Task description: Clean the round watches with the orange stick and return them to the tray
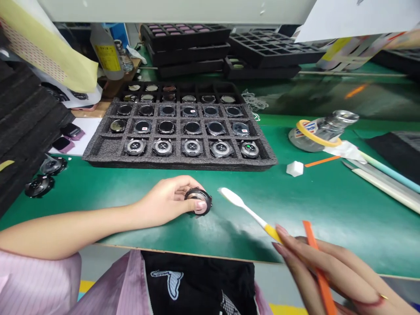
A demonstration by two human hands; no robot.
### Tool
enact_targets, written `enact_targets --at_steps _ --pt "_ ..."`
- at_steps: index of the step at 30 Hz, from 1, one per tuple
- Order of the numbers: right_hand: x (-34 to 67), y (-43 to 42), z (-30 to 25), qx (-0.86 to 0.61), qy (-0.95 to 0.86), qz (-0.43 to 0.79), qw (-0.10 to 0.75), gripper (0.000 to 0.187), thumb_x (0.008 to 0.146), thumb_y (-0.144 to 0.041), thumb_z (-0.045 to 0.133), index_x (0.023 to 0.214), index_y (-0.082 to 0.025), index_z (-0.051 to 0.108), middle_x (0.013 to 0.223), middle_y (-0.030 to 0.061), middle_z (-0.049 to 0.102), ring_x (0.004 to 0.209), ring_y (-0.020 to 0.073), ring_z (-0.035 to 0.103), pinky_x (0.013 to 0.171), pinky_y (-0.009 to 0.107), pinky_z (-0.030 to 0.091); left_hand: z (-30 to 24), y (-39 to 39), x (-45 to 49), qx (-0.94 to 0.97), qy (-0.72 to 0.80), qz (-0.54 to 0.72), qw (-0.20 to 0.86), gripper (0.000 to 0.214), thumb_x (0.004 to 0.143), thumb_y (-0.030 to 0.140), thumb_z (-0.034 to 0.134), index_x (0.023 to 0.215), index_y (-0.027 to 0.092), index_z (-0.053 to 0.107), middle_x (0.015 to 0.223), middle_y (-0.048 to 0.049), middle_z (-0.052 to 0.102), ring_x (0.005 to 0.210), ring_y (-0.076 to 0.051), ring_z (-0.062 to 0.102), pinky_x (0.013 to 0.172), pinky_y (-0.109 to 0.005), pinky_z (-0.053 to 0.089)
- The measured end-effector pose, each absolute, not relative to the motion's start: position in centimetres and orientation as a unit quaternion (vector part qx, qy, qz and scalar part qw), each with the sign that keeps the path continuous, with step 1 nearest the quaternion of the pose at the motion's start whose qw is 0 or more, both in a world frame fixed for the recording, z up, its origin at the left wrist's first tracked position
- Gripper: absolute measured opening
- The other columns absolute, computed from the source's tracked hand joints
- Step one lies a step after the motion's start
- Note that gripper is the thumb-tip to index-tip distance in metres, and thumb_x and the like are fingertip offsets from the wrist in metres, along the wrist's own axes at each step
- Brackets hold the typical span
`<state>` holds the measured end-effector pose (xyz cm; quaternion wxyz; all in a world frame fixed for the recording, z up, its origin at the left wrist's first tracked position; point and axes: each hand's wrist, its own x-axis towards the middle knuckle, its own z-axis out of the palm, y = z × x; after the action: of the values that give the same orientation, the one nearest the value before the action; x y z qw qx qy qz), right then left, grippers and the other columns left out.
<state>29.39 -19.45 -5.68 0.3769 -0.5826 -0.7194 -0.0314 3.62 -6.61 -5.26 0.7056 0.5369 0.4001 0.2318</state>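
My left hand (170,199) is closed around a round black watch case (198,201), holding it just above the green mat (321,205) near the front edge. My right hand (321,267) grips a white-and-yellow toothbrush (244,208) and an orange stick (320,271) together. The brush head points left, a short gap from the watch case.
A grey foam tray (98,151) with several rows of watch cases lies behind my hands. Stacked black trays (272,48) stand at the back. A tipped glass bottle (323,129), tape ring, white cap (294,168) and long sticks (383,181) lie right. Loose watch parts (39,186) lie left.
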Motion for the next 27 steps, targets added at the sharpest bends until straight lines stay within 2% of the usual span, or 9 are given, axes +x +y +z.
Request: enact_targets --at_steps 3,8,10,13,16,20,23,27 --pt "28.4 -18.7 -6.0 -0.55 -0.744 -0.023 0.379 0.017 0.096 -0.011 0.067 0.106 -0.024 0.068 0.088 0.0013 0.075 0.066 0.0131 0.074 0.065 0.024 0.059 -5.3 -6.6 3.5 0.523 0.407 0.232 0.712 0.026 0.081 0.023 0.082 0.094 0.015 0.062 0.084 -0.0008 0.072 0.079 -0.013 0.069 0.082 -0.03 0.054" --pt "29.9 -19.1 -5.8 -0.573 -0.756 0.003 0.317 0.01 0.098 -0.024 0.066 0.107 -0.024 0.071 0.092 0.0041 0.078 0.069 0.0188 0.077 0.065 0.028 0.062 -5.4 -6.0 3.1 0.516 0.385 0.221 0.733 0.03 0.083 0.029 0.083 0.099 0.015 0.061 0.088 -0.0034 0.075 0.08 -0.014 0.07 0.081 -0.031 0.054" --pt "30.0 -19.2 -5.8 -0.577 -0.74 -0.007 0.346 0.011 0.097 -0.022 0.068 0.107 -0.025 0.072 0.091 0.0039 0.078 0.069 0.0194 0.077 0.066 0.03 0.063 -5.4 -5.8 3.1 0.517 0.373 0.22 0.738 0.031 0.085 0.032 0.083 0.101 0.015 0.062 0.089 -0.0039 0.075 0.082 -0.015 0.071 0.081 -0.03 0.054" --pt "29.4 -18.3 -6.6 -0.534 -0.755 0.004 0.38 0.017 0.095 -0.013 0.068 0.106 -0.026 0.073 0.089 0.0009 0.077 0.068 0.0158 0.076 0.065 0.026 0.061 -5.5 -5.7 3.1 0.514 0.364 0.232 0.741 0.033 0.084 0.035 0.084 0.101 0.015 0.064 0.088 -0.0028 0.075 0.083 -0.015 0.072 0.08 -0.029 0.054" --pt "29.3 -16.9 -7.5 -0.541 -0.744 -0.024 0.392 0.011 0.096 -0.017 0.069 0.099 -0.025 0.074 0.085 -0.0004 0.076 0.064 0.0131 0.073 0.058 0.024 0.057 -5.5 -5.7 3.1 0.501 0.359 0.234 0.752 0.037 0.084 0.04 0.085 0.101 0.015 0.064 0.086 -0.003 0.075 0.081 -0.016 0.074 0.076 -0.029 0.055" --pt "29.6 -16.4 -7.5 -0.521 -0.749 -0.015 0.409 0.01 0.096 -0.014 0.07 0.1 -0.022 0.073 0.087 0.0009 0.074 0.067 0.0126 0.072 0.065 0.025 0.058 -5.5 -5.9 3.1 0.483 0.362 0.234 0.762 0.043 0.081 0.044 0.087 0.1 0.013 0.064 0.085 -0.0038 0.076 0.079 -0.016 0.075 0.074 -0.028 0.057" --pt "29.4 -16.6 -7.5 -0.512 -0.764 -0.028 0.392 0.011 0.095 -0.012 0.069 0.099 -0.022 0.072 0.088 0.0007 0.073 0.068 0.0123 0.073 0.064 0.023 0.058 -5.4 -6.1 3.3 0.454 0.39 0.246 0.763 0.048 0.078 0.046 0.089 0.097 0.013 0.06 0.083 -0.0033 0.076 0.078 -0.016 0.076 0.075 -0.029 0.06" --pt "28.3 -17.2 -8.0 -0.555 -0.726 -0.07 0.4 0.018 0.092 -0.01 0.074 0.104 -0.024 0.075 0.087 0.0002 0.073 0.066 0.0137 0.072 0.066 0.027 0.058 -5.3 -6.4 3.7 0.423 0.422 0.257 0.76 0.046 0.082 0.043 0.086 0.093 0.016 0.051 0.082 -0.0037 0.076 0.078 -0.018 0.078 0.076 -0.034 0.063"
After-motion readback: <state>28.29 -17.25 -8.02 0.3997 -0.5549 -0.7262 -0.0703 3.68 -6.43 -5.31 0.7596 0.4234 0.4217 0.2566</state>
